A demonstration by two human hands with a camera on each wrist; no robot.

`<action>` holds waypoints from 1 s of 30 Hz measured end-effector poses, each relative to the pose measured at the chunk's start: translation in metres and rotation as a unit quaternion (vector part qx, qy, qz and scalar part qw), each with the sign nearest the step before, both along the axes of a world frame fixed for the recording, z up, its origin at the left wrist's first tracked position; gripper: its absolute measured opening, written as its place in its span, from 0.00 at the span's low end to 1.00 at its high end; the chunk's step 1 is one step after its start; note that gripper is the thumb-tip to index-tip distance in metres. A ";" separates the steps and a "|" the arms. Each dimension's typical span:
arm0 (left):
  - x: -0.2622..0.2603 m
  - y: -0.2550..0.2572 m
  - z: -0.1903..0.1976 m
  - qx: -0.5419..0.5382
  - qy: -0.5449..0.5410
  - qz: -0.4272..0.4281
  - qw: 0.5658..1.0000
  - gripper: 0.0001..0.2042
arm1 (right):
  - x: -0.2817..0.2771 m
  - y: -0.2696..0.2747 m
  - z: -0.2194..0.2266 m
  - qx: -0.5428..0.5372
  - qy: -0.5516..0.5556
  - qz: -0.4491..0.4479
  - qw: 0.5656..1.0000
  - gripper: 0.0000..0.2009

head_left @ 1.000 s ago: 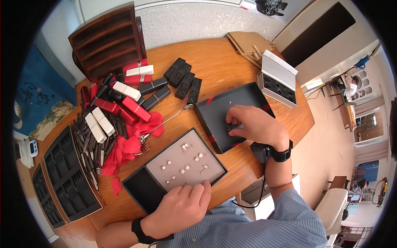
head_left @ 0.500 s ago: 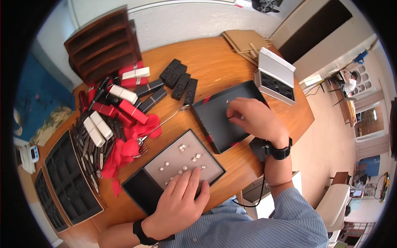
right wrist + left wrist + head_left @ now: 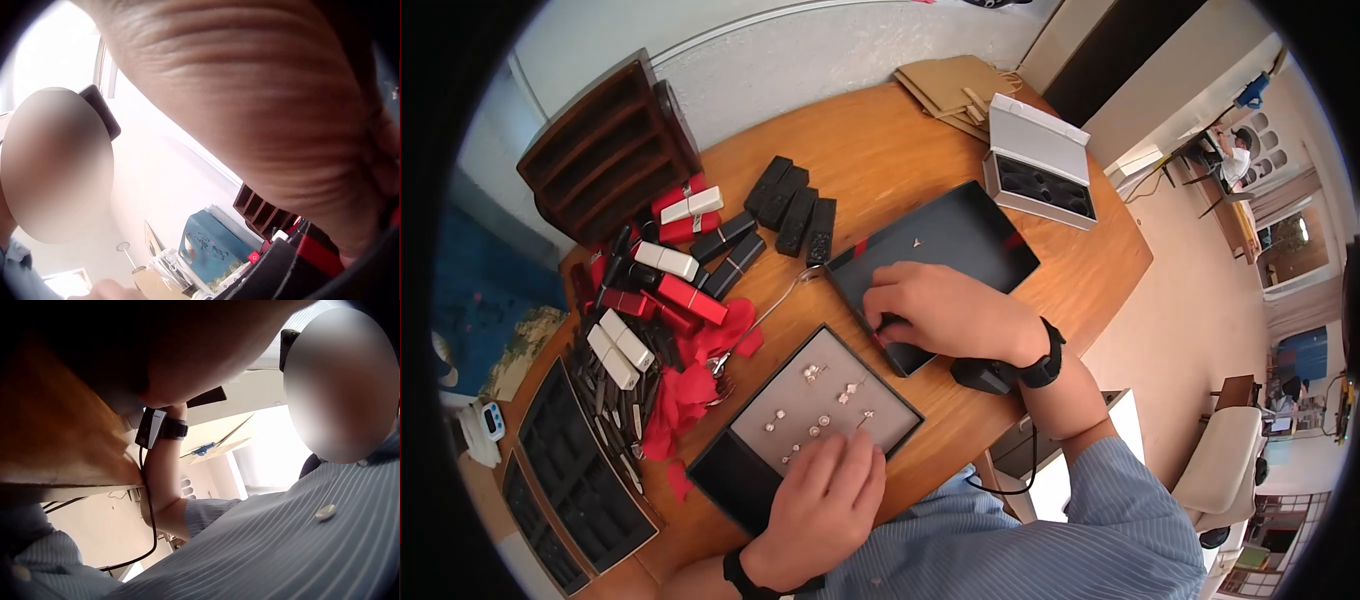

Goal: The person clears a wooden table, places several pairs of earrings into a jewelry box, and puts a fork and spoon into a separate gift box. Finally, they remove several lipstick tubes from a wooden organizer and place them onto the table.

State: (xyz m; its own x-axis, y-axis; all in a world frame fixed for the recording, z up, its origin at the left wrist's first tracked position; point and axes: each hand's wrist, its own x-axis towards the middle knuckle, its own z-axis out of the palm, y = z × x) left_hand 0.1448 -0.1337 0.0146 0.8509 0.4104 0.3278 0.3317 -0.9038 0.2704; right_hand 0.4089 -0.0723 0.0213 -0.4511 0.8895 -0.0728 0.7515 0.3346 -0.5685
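My left hand point(image 3: 828, 510) lies over the near edge of a shallow jewelry box, its fingers loosely extended onto the grey pad point(image 3: 765, 415). Several small earrings point(image 3: 812, 373) with pale stones sit on this pad; one is right by the fingertips. The box's black side point(image 3: 735, 480) lies left of the hand. My right hand point(image 3: 945, 312) is over the near-left part of a black tray with red ribbon point(image 3: 975, 245), fingers curled and thumb close to the index finger; I cannot tell what is between them. A tiny pale piece point(image 3: 917, 243) lies farther back in the tray.
Left of the boxes lie a heap of cutlery, red cloth point(image 3: 675, 395), and red, white and black cases point(image 3: 690, 300). Black ornate blocks point(image 3: 795, 210) stand behind. An open white box point(image 3: 1040, 185), cardboard sheets point(image 3: 950, 85) and a wooden rack point(image 3: 605, 145) stand farther back.
The head view has shifted. My right hand has moved from the tray's middle toward its near-left side. My left fingers reached farther over the pad, then drew back slightly.
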 end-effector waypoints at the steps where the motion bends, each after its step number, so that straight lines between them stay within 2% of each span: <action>1: -0.001 0.000 0.000 0.023 0.007 -0.029 0.999 0.12 | -0.001 -0.001 0.001 -0.002 0.005 0.004 1.000 0.08; 8: -0.001 0.000 0.001 0.027 0.005 -0.027 0.999 0.11 | 0.002 0.000 0.007 0.020 -0.016 -0.019 0.999 0.04; 11: -0.001 0.000 0.002 0.038 0.009 -0.022 0.999 0.10 | 0.003 0.000 0.022 0.020 0.041 -0.066 0.997 0.04; 12: -0.002 0.000 0.003 0.057 0.016 -0.036 0.998 0.09 | 0.000 -0.003 0.026 0.018 0.042 -0.058 0.997 0.04; 14: -0.003 -0.001 0.002 0.074 0.024 -0.043 0.996 0.09 | -0.007 -0.010 0.030 0.024 0.168 0.012 0.985 0.04; 16: -0.003 -0.002 0.000 0.079 0.008 -0.040 0.996 0.08 | -0.018 -0.019 0.028 0.000 0.168 0.087 0.982 0.05; 18: -0.003 -0.002 0.000 0.082 0.009 -0.040 0.996 0.09 | -0.030 -0.027 0.026 -0.025 0.155 0.113 0.981 0.06; 21: -0.003 -0.002 -0.002 0.087 0.008 -0.040 0.995 0.09 | -0.040 -0.029 0.023 -0.037 0.137 0.106 0.984 0.03; 30: -0.004 -0.003 -0.002 0.087 0.011 -0.039 0.995 0.11 | -0.045 -0.031 0.019 -0.010 0.110 0.104 0.988 0.04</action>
